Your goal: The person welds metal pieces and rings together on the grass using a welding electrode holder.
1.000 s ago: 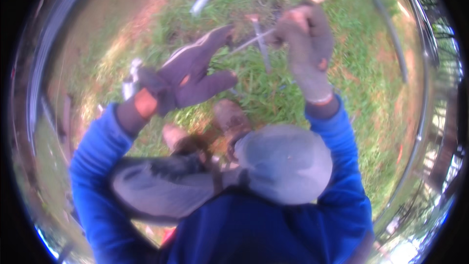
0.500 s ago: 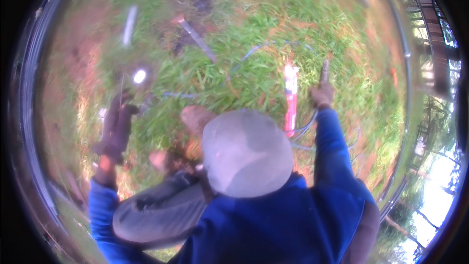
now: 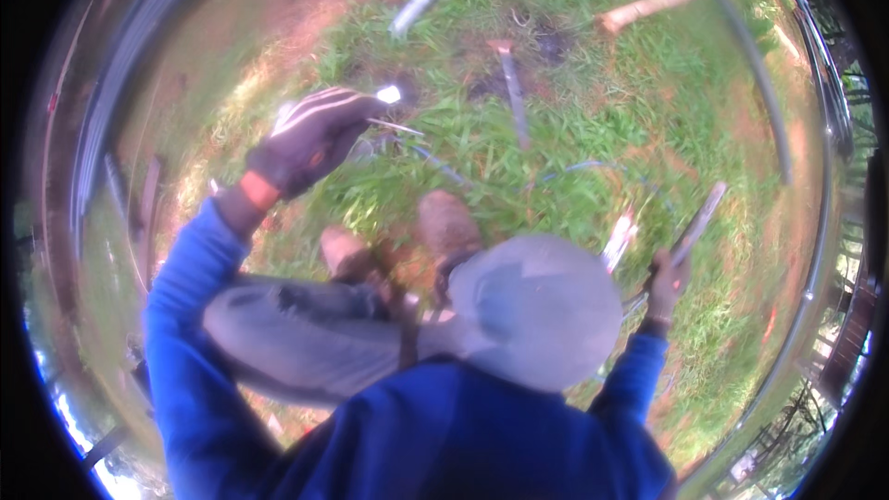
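Note:
My left hand (image 3: pixel 310 139), in a dark glove with pale stripes, is raised over the grass at the left. Its fingers are closed, and a thin straight rod (image 3: pixel 396 126) sticks out from them. A small bright white spot shows by the fingertips; I cannot make out what it is. Lower at the right, my right hand (image 3: pixel 667 282) grips a narrow grey bar-like tool (image 3: pixel 699 222) that points up and away. Close to that hand a red and white packet (image 3: pixel 619 243) lies on the grass, partly covered by my grey cap (image 3: pixel 537 315).
A grey bar with a rusty end (image 3: pixel 514 97) lies ahead on the grass. Beyond it are a short grey pipe piece (image 3: pixel 417 7) and a wooden stick (image 3: pixel 648 9). Blue cable (image 3: pixel 440 165) runs through the grass. Long metal pieces (image 3: pixel 130 74) line the left.
My left hand has swung up and to the right with the rod. My right hand, still gripping the bar-like tool, sits lower and farther right, and the view has shifted.

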